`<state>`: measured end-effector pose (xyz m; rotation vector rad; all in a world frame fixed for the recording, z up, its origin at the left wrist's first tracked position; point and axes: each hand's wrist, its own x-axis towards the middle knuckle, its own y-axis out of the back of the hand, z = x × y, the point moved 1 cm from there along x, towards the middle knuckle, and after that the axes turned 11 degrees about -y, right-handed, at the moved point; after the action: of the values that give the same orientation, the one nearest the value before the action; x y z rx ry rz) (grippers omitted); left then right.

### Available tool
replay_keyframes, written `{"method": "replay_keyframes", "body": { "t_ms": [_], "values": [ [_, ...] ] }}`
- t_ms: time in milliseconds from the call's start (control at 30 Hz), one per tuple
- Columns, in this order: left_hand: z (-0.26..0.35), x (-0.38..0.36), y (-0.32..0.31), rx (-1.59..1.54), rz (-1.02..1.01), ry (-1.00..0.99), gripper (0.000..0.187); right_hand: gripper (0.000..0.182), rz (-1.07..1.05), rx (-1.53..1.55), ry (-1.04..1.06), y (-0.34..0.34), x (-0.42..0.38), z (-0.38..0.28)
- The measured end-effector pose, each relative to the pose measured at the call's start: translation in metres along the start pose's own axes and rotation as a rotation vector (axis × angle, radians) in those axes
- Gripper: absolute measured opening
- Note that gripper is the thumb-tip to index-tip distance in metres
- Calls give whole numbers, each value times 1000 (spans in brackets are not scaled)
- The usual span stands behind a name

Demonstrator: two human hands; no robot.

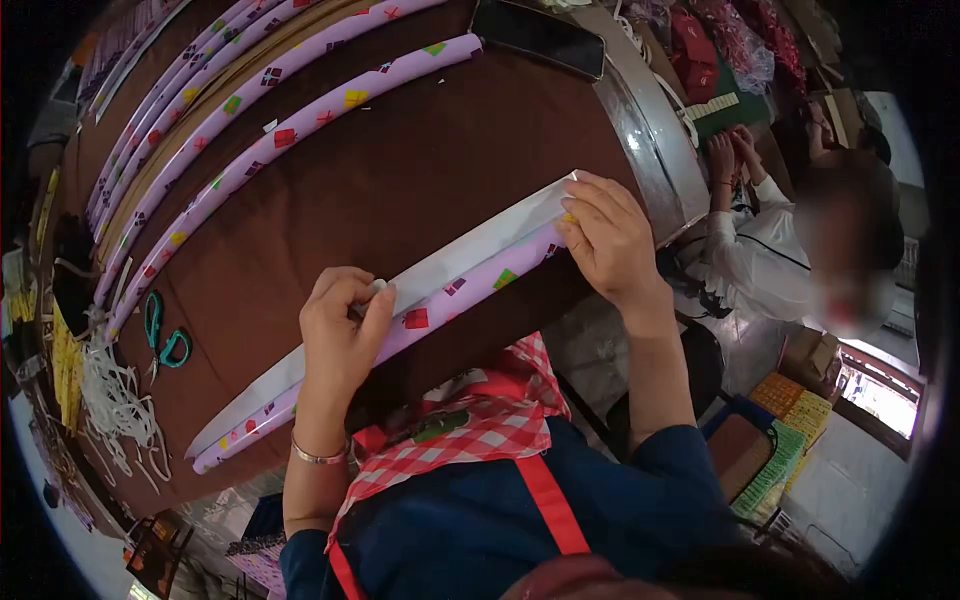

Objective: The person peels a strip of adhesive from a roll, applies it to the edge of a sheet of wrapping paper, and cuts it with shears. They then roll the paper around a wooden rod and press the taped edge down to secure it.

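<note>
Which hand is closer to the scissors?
Left. The left hand holds the patterned paper, right of the scissors; the right hand is farther right, at the paper's upper end.

Table [370, 175]: topped in brown.
Phone [540, 38]: laid, dark-faced, at the table's far right corner.
Scissors [157, 350]: teal-handled, placed on the table's left part.
White strings [118, 390]: heaped at the table's left edge.
Person in white [765, 255]: seen beyond the table's right end.
Yellow and green bundles [785, 452]: piled past the table's right end.
</note>
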<state>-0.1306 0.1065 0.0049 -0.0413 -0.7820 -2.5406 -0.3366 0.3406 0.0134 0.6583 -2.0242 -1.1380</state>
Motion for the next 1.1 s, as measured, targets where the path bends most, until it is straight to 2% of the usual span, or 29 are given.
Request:
{"method": "replay_keyframes", "body": {
  "t_ms": [133,200,333,400,500,733,833,900,1000,1100],
  "values": [
    [3,3,2,-10,31,3,20,26,-52,47,8,-6,-4,4],
    [5,3,3,-63,30,102,21,28,-34,48,9,-7,-5,6],
    [-1,1,2,-41,62,145,23,28,-57,50,11,-10,-6,8],
    [-1,0,3,88,66,30,25,29,-72,3,-18,-10,-5,6],
    [2,-4,6,231,64,32,28,32,-81,-43,-6,-11,-5,5],
    [5,-24,24,202,48,75,29,36,-74,-112,0,-15,-9,5],
    [10,-32,36,167,-46,157,27,36,-87,-103,-2,-15,-8,4],
    [7,-36,42,220,-48,52,30,36,-95,-112,-11,-15,-8,4],
    [9,-36,45,159,-35,166,30,35,-91,-97,-5,-16,-8,5],
    [-3,-37,39,235,92,100,30,35,-104,-88,-21,-17,-9,5]
  ]
}}
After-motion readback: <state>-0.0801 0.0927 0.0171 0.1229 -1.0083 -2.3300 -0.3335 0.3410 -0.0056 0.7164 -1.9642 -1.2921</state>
